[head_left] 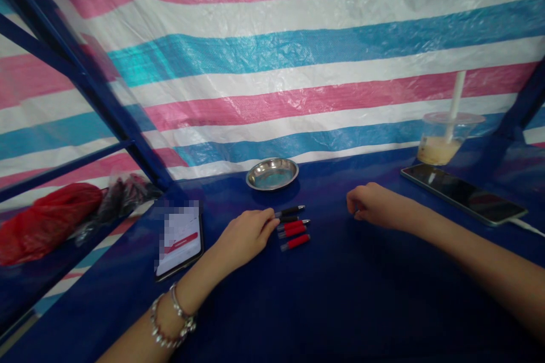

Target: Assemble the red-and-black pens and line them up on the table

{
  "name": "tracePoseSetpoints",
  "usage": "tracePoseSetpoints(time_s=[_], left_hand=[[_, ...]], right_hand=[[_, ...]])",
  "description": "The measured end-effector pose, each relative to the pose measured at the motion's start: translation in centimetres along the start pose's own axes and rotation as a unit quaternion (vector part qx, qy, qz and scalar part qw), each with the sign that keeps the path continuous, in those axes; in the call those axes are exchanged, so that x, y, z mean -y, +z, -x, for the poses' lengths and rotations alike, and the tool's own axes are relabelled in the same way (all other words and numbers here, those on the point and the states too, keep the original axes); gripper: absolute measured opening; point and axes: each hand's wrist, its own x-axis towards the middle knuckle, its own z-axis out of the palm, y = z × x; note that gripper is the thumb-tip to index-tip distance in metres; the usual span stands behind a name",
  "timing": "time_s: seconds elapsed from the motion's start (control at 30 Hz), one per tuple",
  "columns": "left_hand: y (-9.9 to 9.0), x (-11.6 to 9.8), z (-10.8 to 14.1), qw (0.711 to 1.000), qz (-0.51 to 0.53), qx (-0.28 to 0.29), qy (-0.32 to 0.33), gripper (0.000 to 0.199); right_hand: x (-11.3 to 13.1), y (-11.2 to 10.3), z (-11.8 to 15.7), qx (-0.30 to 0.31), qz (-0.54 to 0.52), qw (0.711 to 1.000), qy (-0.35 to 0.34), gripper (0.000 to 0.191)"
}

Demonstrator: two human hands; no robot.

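**Striped sheet point(298, 45), blue table point(340, 300), five pens point(297, 242)**

The striped sheet hung behind the blue table, inside a blue metal frame point(94, 93). The pens lay crosswise near the table's middle, just right of the left hand point(249, 232) and nearer the wearer than the metal dish point(275, 173).

The left hand's fingers were held narrow and close together at the left ends of the black pens point(292, 210); whether they gripped one could not be told. The right hand point(374, 204) stood well apart from the pens, fingers curled inward — whether they had closed fully, or on anything, was hidden.

Handling the pens well called for a light pinch on one barrel, clear of its neighbours, since they lay close and would probably roll if nudged. The nearest of the red pens point(293, 231) had a small gap around it, so it looked easiest to take singly.

Counted: seemingly two black pens and three red, though the fingers may have covered part of some; one dish; two phones point(181, 238) point(464, 193) — one on either side; one cup point(438, 147) with one straw point(456, 105); two bracelets point(162, 332) on the left wrist.
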Motion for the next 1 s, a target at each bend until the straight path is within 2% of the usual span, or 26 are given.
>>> tracePoseSetpoints(time_s=[0.17,0.37,0.5,0.6,0.73,0.87,1.0], left_hand=[[-0.2,-0.2,0.2,1.000,0.003,0.009,-0.008,0.030],[-0.4,-0.3,0.3,1.000,0.012,0.005,-0.018,0.029],[-0.2,-0.1,0.3,1.000,0.022,-0.003,-0.012,0.029],[-0.2,-0.1,0.2,1.000,0.023,-0.011,-0.006,0.029],[-0.4,-0.3,0.2,0.999,0.040,-0.025,-0.004,0.028],[-0.5,-0.5,0.2,0.998,0.044,-0.044,0.011,0.030],[-0.6,-0.4,0.1,0.998,0.031,-0.057,0.025,0.038]], right_hand=[[0.1,0.2,0.1,0.007,-0.003,1.000,-0.006,0.020],[-0.2,-0.1,0.2,-0.045,-0.010,0.998,-0.030,0.017],[0.5,-0.9,0.2,-0.060,-0.089,0.994,-0.018,0.017],[1.2,-1.2,0.2,-0.080,-0.179,0.980,-0.028,0.023],[2.0,-1.1,0.2,-0.082,-0.351,0.931,-0.054,0.030],[2.7,-0.9,0.5,-0.032,-0.517,0.854,-0.053,0.037],[3.3,-0.5,0.7,0.015,-0.622,0.782,-0.035,0.045]])
